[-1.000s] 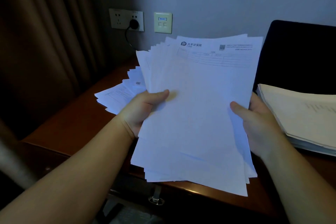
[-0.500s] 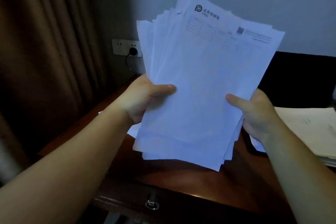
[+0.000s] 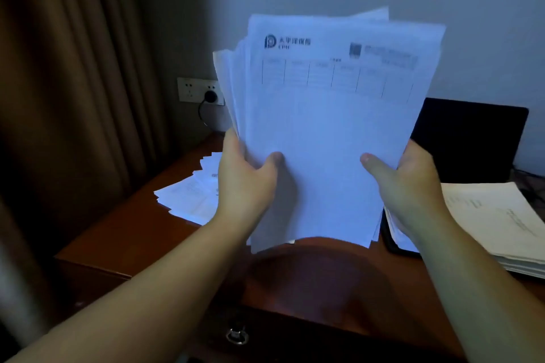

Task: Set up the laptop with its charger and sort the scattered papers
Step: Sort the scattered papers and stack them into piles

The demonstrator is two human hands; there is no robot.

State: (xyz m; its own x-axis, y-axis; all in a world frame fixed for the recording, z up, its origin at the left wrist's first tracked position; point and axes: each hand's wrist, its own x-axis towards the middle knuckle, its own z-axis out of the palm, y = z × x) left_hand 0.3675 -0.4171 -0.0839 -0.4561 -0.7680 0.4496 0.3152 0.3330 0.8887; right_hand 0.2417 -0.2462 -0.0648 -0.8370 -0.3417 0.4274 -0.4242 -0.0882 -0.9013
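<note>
Paper stack (image 3: 324, 141), held upright above the desk (image 3: 141, 233), gripped at its lower edges by left hand (image 3: 244, 183) and right hand (image 3: 410, 186); uneven sheets may slip out if grip loosens.

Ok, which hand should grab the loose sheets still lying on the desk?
Probably left: the left hand sits directly beside the loose sheets, while the right hand is across the held paper stack.

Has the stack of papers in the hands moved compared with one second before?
Yes. The stack of papers went up: against the wall socket, its top edge was below it before and is above it now.
</note>
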